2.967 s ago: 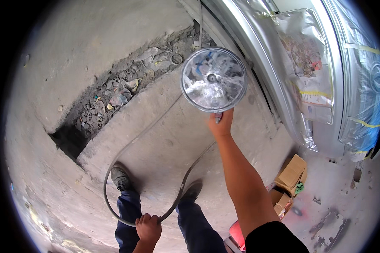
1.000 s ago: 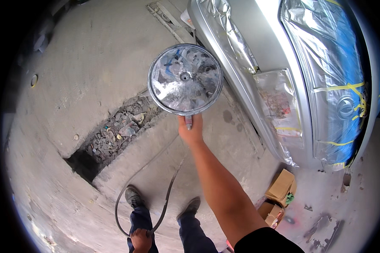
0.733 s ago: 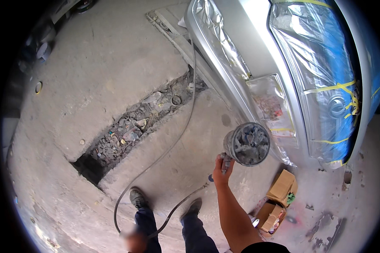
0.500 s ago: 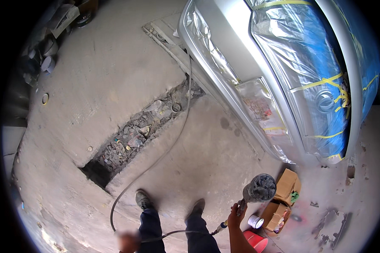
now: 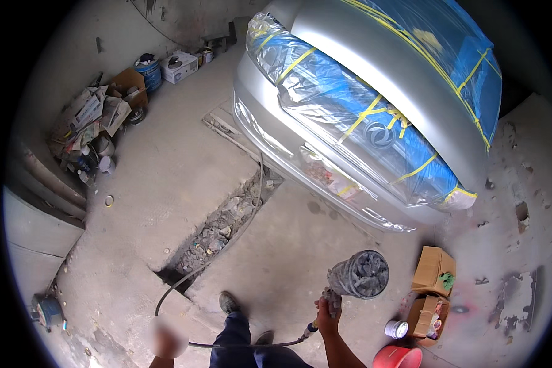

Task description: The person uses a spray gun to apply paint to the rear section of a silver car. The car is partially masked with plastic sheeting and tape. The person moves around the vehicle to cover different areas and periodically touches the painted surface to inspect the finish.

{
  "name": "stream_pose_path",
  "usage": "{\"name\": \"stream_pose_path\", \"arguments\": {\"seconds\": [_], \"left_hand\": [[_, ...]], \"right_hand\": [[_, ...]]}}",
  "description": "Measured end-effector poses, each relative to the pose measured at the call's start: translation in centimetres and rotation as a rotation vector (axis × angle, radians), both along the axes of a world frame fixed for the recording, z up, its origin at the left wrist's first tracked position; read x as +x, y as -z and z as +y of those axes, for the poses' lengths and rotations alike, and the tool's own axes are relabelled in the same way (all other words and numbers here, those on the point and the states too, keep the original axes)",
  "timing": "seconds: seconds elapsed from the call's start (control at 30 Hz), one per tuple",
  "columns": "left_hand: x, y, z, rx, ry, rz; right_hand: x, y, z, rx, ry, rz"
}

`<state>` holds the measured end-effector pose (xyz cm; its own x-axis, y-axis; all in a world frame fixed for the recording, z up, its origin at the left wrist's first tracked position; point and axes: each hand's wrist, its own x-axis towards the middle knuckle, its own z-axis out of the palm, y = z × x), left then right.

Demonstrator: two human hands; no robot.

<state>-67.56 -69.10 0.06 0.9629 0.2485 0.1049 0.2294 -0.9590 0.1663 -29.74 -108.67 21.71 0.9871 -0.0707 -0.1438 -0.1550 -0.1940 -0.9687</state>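
Head view: right hand (image 5: 329, 314) closed round the handle of what looks like a spray gun (image 5: 331, 298); its grey, paint-smeared cup (image 5: 359, 274) is tilted, with the dark mottled round end turned toward the camera. Left hand (image 5: 167, 340) blurred; the hose (image 5: 251, 346) enters the blur on one side and leaves on the other, so it is judged to be gripped there, finger posture not readable. From the left hand the hose crosses in front of the trousers (image 5: 230, 336) to a fitting (image 5: 310, 329) just below the right hand; its other run passes over the rubble-filled trench (image 5: 202, 248) toward the car (image 5: 349, 52). Change over the last few seconds: the cup has gone from far out in front, near the car's edge, to lower and closer in, and the view has swung so more of the masked front end shows. Cup and gun are now over the floor (image 5: 276, 245), clear of the silver panels, plastic film (image 5: 331, 92) and yellow tape (image 5: 295, 66). Meaning for the work, as judged: the gun is held back from the car, both hands occupied, hose slack kept in the left. Beside the right arm: two cardboard boxes (image 5: 428, 276), white tub (image 5: 397, 329), red bucket (image 5: 398, 357).
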Motion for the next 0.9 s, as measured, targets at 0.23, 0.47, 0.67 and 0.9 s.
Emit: {"name": "stream_pose_path", "arguments": {"seconds": [0.23, 0.47, 0.67, 0.9], "left_hand": [[-1.9, -8.7, -6.6, -0.005, -0.074, 0.473], [-1.6, -11.4, -16.3, -0.084, -0.083, 0.566], [-5.8, -11.5, -17.1, 0.010, -0.135, 0.580], [-7.6, -16.4, -13.2, -0.062, -0.029, 0.635]], "right_hand": [[-8.9, -6.7, -7.2, 0.090, -0.049, 0.036], [-17.0, -12.0, -15.1, 0.051, -0.037, -0.069], [-22.1, -11.1, -18.6, -0.003, -0.067, -0.105], [-27.4, -14.6, -16.2, 0.118, 0.119, 0.016]]}}
